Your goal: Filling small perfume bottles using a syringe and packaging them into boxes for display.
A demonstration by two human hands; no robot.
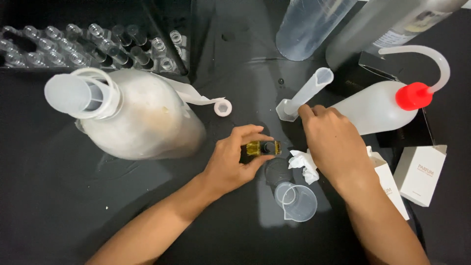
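Between the two hands, a small glass bottle point(263, 147) of yellow liquid lies on its side above the dark tabletop point(59, 196), pinched by the thumb and fingers of the left hand point(234, 162). Just beside its mouth, the right hand point(333, 142) is curled over a crumpled white tissue point(303, 163); whether those fingers pinch anything cannot be told. A clear plastic beaker point(296, 200) stands just below the bottle, a slim measuring cylinder point(305, 94) beyond the right fingertips. Left of the left hand sits a large cloudy jug point(142, 118); right of the right hand, a red-capped wash bottle point(387, 105). A steady, level grip over the beaker would likely catch drips.
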